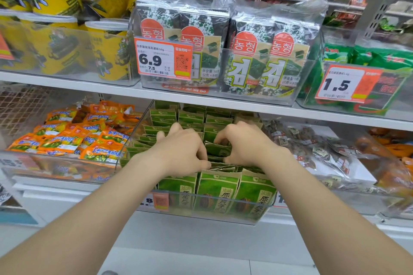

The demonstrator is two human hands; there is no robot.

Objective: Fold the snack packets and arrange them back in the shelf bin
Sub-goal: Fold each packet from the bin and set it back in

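The clear plastic shelf bin (266, 210) sits on the lower shelf (190, 234), holding flat green-and-kraft snack packets (218, 187) upright in rows. Mid-bin, the left hand (181, 152) and right hand (243, 143) each pinch packet tops with curled fingers.

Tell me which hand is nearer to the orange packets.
Left. The left hand is in the green packets on the side next to the orange packets. The right hand is in the same packets, farther from the orange ones.
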